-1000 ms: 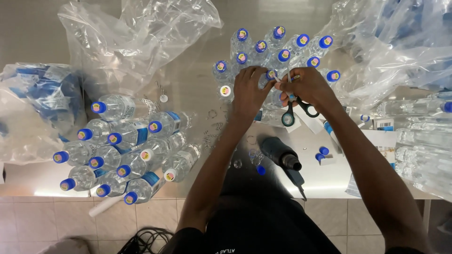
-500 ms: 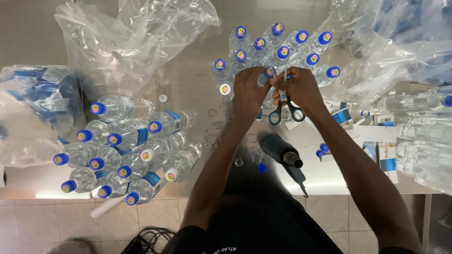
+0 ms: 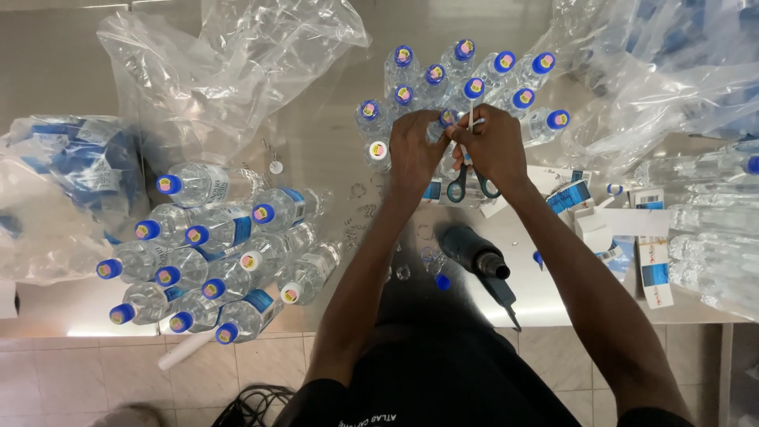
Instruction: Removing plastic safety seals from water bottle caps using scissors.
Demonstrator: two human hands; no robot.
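I see both hands meeting over one upright bottle (image 3: 447,119): left hand (image 3: 413,150) grips it, right hand (image 3: 492,146) holds scissors (image 3: 466,183) and pinches a thin strip

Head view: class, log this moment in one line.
left hand: on bottle | right hand: scissors | site: steel table

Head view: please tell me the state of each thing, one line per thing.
Upright bottles: standing, capped.
Lying bottles: on their sides, capped.
Scissors: hanging from right hand.
Left hand: pinching at a bottle top.
Plastic wrap: torn open, crumpled.
Loose blue cap: off, on table.
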